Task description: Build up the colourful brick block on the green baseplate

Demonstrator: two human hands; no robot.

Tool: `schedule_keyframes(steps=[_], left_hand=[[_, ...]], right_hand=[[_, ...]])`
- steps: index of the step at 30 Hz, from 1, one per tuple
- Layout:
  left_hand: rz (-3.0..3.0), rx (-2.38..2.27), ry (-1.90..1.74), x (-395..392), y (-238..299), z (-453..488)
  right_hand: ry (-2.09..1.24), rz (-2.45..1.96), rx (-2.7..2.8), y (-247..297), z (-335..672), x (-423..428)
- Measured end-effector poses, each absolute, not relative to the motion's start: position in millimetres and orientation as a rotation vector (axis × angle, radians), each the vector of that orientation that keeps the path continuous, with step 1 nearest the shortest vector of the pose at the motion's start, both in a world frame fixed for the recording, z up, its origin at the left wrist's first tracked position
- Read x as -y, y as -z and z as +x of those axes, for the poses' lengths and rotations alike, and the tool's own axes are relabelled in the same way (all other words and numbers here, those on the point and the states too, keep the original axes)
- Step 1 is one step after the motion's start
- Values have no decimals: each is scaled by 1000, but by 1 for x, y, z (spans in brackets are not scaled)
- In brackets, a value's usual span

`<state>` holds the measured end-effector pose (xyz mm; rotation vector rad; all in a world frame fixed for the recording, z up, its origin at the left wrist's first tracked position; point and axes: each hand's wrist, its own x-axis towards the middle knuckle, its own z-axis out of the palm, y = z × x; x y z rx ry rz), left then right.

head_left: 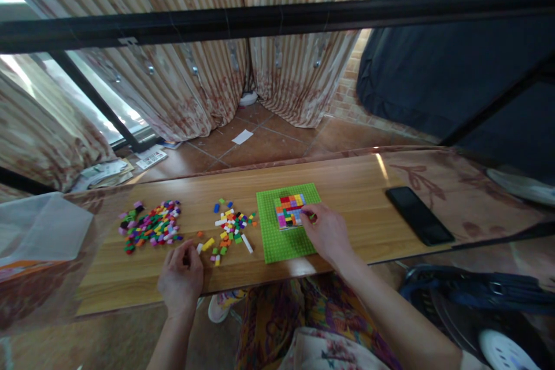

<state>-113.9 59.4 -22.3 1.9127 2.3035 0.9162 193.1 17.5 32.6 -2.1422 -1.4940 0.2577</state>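
1. Floral top is nearest the camera, with the wooden counter past it.
2. Green baseplate lies flat on the counter. Probably light and stiffish, so I'd steady it by a bare edge.
3. Hands: right hand is pinched nearly closed at the right side of the multicoloured brick patch, can't tell if a brick's in there. Left hand is loosely curled near the loose bricks, contents hidden.
4. That patch sits on the baseplate. Looks rigid; I'd hold it by the sides.
5. Loose bricks: featherweight, hard, kinda slippery I'd guess, not fragile. Pinch opposite side walls.
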Motion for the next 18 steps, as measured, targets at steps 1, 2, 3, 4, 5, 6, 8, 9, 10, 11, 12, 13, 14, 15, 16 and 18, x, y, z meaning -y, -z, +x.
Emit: schedule_keyframes(steps=[1, 2, 3, 4, 5, 6, 8, 9, 10, 11, 12, 13, 14, 15, 16, 18], left_hand=[[1907, -2307, -912, -59, 22, -114], [1903, -2308, -909, -60, 23, -114], [1898, -2305, -910, -60, 23, -114], [1895, -2299, -913, -60, 23, -114], [1890, -2296, -917, -60, 24, -115], [1886, -2295, -919, -60, 24, -115], [1879, -2296, -923, -60, 24, -114], [1877, -2299, -923, -60, 23, -114], [1877, -2299, -922, -60, 23, -114], [1877, -2297, -923, -60, 23, -114], [1878, -2291, -923, -60, 23, -114], [1879, -2285, -925, -60, 23, -115], [1883, -2277, -928, -60, 23, -115], [1889, -2270, -935, -59, 24, -115], [1895, -2266, -944, -60, 24, -116], [1903, -2267, -955, -60, 25, -116]], right_hand=[[-246, -2152, 1508, -33, 193, -18], [-235, -2160, 1524, -34, 193, -18], [-224, -2167, 1543, -36, 193, -18], [-215, -2174, 1562, -37, 194, -19], [-208, -2184, 1581, -38, 194, -19], [-203, -2194, 1599, -39, 194, -20], [-202, -2212, 1637, -43, 195, -22], [-203, -2219, 1653, -45, 195, -23], [-207, -2223, 1669, -47, 196, -24], [-211, -2228, 1679, -49, 196, -26], [-216, -2234, 1686, -51, 196, -27], [-222, -2239, 1691, -53, 197, -28], [-230, -2244, 1698, -55, 197, -29], [-237, -2250, 1706, -57, 198, -30], [-242, -2253, 1716, -58, 198, -31], [-251, -2253, 1746, -60, 199, -33]])
